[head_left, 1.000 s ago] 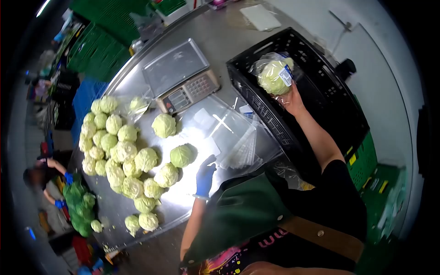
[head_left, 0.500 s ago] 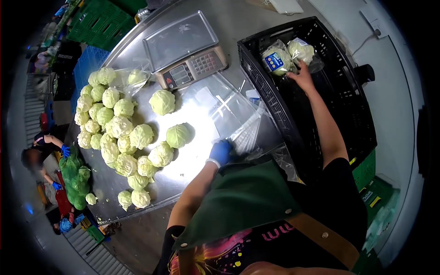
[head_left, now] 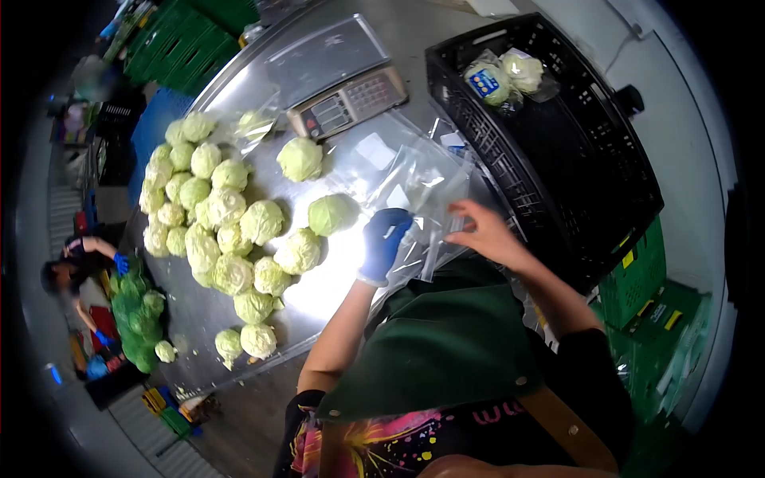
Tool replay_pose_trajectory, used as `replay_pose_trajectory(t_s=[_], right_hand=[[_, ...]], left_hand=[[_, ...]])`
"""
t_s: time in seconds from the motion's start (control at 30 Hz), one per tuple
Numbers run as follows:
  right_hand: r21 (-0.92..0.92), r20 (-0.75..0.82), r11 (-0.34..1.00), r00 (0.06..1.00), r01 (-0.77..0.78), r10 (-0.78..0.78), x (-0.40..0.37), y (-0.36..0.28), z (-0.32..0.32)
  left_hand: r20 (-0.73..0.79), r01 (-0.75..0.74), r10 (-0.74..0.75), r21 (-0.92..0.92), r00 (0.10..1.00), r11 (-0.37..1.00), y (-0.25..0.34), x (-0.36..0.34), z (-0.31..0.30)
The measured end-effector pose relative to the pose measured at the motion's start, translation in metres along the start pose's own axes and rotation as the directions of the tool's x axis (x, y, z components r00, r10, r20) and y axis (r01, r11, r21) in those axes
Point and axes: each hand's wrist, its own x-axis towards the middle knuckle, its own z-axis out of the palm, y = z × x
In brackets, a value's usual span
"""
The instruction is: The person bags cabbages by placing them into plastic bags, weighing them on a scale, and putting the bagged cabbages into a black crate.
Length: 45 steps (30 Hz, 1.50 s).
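My left hand [head_left: 384, 243], in a blue glove, has its fingers closed on a clear plastic bag [head_left: 426, 179] over the metal table. My right hand [head_left: 488, 233] is bare, fingers apart and curved, at the bag's right side; I see nothing held in it. Two wrapped cabbages [head_left: 489, 84] rest in the far end of a black crate [head_left: 518, 171], one with a blue label. Left of my gloved hand lies a loose cabbage [head_left: 327, 215], with another cabbage [head_left: 300, 159] farther back.
Many bare cabbages [head_left: 231, 275] are heaped on the metal table [head_left: 195, 319]. A weighing scale [head_left: 347, 102] stands at the back, beside a bagged cabbage [head_left: 253, 125]. Green crates [head_left: 637, 271] flank me on the right. Another person [head_left: 88, 275] handles a green net sack [head_left: 137, 319].
My right hand has left the wrapped cabbages in the crate and come back to the plastic bag. My left hand has risen a little from the table edge, and the bag looks raised.
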Motion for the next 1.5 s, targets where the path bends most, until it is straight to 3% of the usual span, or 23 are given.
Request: replay_pose_trajectory(t_s=[0.03, 0.17, 0.23, 0.3, 0.37, 0.43, 0.5, 0.57, 0.63, 0.7, 0.8, 0.83, 0.9, 0.97, 1.07, 1.17, 1.2, 1.27, 1.33, 1.37, 1.4, 1.43, 1.5], right_hand=[[0.092, 0.152, 0.979, 0.974, -0.180, 0.165, 0.005, -0.004, 0.019], [0.324, 0.378, 0.932, 0.925, -0.161, 0.028, 0.005, -0.019, 0.091], [0.241, 0.273, 0.966, 0.962, -0.096, 0.027, 0.009, -0.018, 0.112], [0.364, 0.351, 0.924, 0.936, -0.116, -0.021, 0.008, -0.015, 0.133], [0.378, 0.606, 0.891, 0.795, -0.250, -0.034, 0.005, -0.014, 0.147], [0.410, 0.692, 0.866, 0.716, -0.286, -0.091, 0.012, -0.022, 0.162], [0.257, 0.754, 0.935, 0.656, -0.245, -0.036, 0.022, -0.014, 0.180], [0.184, 0.809, 0.979, 0.578, -0.082, -0.104, 0.036, -0.035, 0.198], [0.250, 0.791, 0.909, 0.470, 0.334, -0.391, 0.047, -0.060, 0.217], [0.154, 0.813, 0.860, 0.432, 0.487, -0.390, 0.073, -0.058, 0.245], [-0.214, 0.793, 0.368, 0.381, 0.905, -0.476, 0.113, -0.067, 0.294], [-0.203, 0.791, 0.349, 0.364, 0.915, -0.492, 0.123, -0.067, 0.311], [-0.196, 0.892, 0.038, 0.194, 0.980, -0.409, 0.138, -0.055, 0.343], [-0.232, 0.920, -0.061, 0.199, 0.971, -0.338, 0.140, -0.044, 0.364], [-0.266, 0.824, -0.050, 0.200, 0.963, -0.529, 0.159, -0.007, 0.392], [-0.215, 0.911, -0.013, 0.196, 0.977, -0.364, 0.162, -0.035, 0.375], [-0.226, 0.905, 0.154, 0.266, 0.962, -0.332, 0.164, -0.040, 0.372], [-0.233, 0.896, 0.317, 0.330, 0.919, -0.297, 0.170, -0.043, 0.367], [-0.058, 0.757, 0.958, 0.638, 0.282, -0.142, 0.176, -0.042, 0.357], [-0.050, 0.754, 0.957, 0.639, 0.287, -0.152, 0.174, -0.041, 0.347], [0.228, 0.754, 0.959, 0.654, -0.169, -0.064, 0.167, -0.044, 0.331], [0.441, 0.782, 0.689, 0.623, -0.575, 0.019, 0.159, -0.045, 0.313], [0.516, 0.849, 0.342, 0.522, -0.785, -0.081, 0.133, -0.036, 0.277]], left_hand=[[-0.015, 0.012, -0.012, 0.006, 1.000, 1.000, 0.010, -0.007, -0.002], [-0.422, 0.109, -0.121, -0.053, 0.898, 0.993, 0.012, -0.041, -0.029], [-0.428, 0.213, -0.265, -0.167, 0.864, 0.963, 0.023, -0.069, -0.049], [-0.172, 0.237, -0.275, -0.212, 0.946, 0.948, 0.024, -0.097, -0.063], [-0.159, 0.311, -0.330, -0.135, 0.930, 0.941, 0.018, -0.126, -0.078], [-0.317, 0.280, -0.442, -0.446, 0.839, 0.850, -0.001, -0.156, -0.105], [-0.566, 0.318, -0.486, -0.373, 0.666, 0.872, -0.017, -0.192, -0.148], [-0.775, 0.241, -0.357, -0.267, 0.522, 0.933, -0.027, -0.232, -0.189], [-0.890, 0.283, -0.261, -0.158, 0.375, 0.946, 0.004, -0.253, -0.218], [-0.907, 0.327, -0.191, -0.063, 0.376, 0.943, 0.032, -0.283, -0.244], [-0.931, 0.154, -0.255, -0.221, 0.261, 0.963, 0.057, -0.307, -0.252], [-0.940, 0.142, -0.235, -0.205, 0.248, 0.968, 0.062, -0.307, -0.249], [-0.939, 0.228, -0.170, -0.103, 0.300, 0.968, 0.065, -0.307, -0.236], [-0.916, 0.325, -0.098, 0.037, 0.390, 0.945, 0.058, -0.301, -0.220], [-0.829, 0.462, 0.002, 0.314, 0.560, 0.830, 0.055, -0.285, -0.215], [-0.693, 0.534, -0.036, 0.520, 0.720, 0.667, 0.054, -0.276, -0.211], [-0.616, 0.552, -0.091, 0.619, 0.782, 0.559, 0.055, -0.274, -0.210], [-0.620, 0.546, -0.061, 0.636, 0.782, 0.545, 0.048, -0.272, -0.206], [-0.656, 0.579, -0.050, 0.625, 0.753, 0.524, 0.045, -0.269, -0.199], [-0.655, 0.576, -0.041, 0.631, 0.755, 0.520, 0.047, -0.268, -0.194], [-0.680, 0.615, -0.082, 0.597, 0.728, 0.515, 0.052, -0.261, -0.191], [-0.705, 0.654, -0.125, 0.558, 0.698, 0.510, 0.056, -0.257, -0.187], [-0.707, 0.621, -0.077, 0.557, 0.703, 0.551, 0.036, -0.254, -0.176]])
